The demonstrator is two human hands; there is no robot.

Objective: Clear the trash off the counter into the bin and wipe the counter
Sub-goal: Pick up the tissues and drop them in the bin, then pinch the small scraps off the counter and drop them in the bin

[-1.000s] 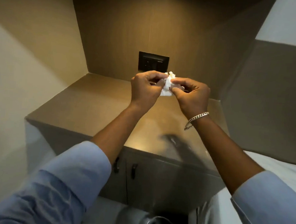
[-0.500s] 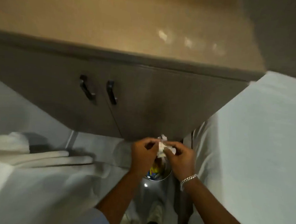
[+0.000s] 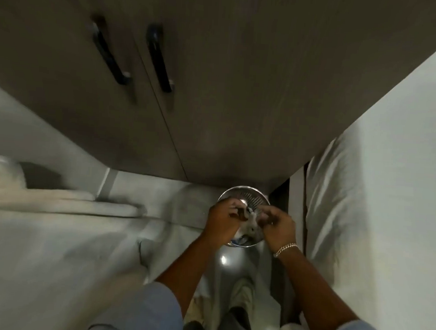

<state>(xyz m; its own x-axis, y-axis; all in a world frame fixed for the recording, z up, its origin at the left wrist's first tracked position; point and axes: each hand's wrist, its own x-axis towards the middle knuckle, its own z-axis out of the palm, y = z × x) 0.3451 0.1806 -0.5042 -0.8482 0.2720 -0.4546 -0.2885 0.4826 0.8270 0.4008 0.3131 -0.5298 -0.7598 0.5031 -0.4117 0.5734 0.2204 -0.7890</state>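
A round metal bin point(image 3: 245, 193) stands on the floor at the foot of the cabinet. My left hand point(image 3: 222, 220) and my right hand point(image 3: 278, 226) hover right over its mouth, both pinching a crumpled white tissue point(image 3: 251, 221) between them. The tissue hangs inside the rim's outline. Some coloured trash shows in the bin below my hands. The counter top is out of view.
The cabinet front point(image 3: 215, 101) with two black door handles point(image 3: 109, 53) fills the upper view. A white-sheeted bed point(image 3: 389, 188) lies on the right and white bedding point(image 3: 54, 231) on the left. My shoes point(image 3: 242, 296) stand just behind the bin.
My hands came down from above the counter to over the bin, still holding the tissue. My view tilted down from the counter to the cabinet doors and floor.
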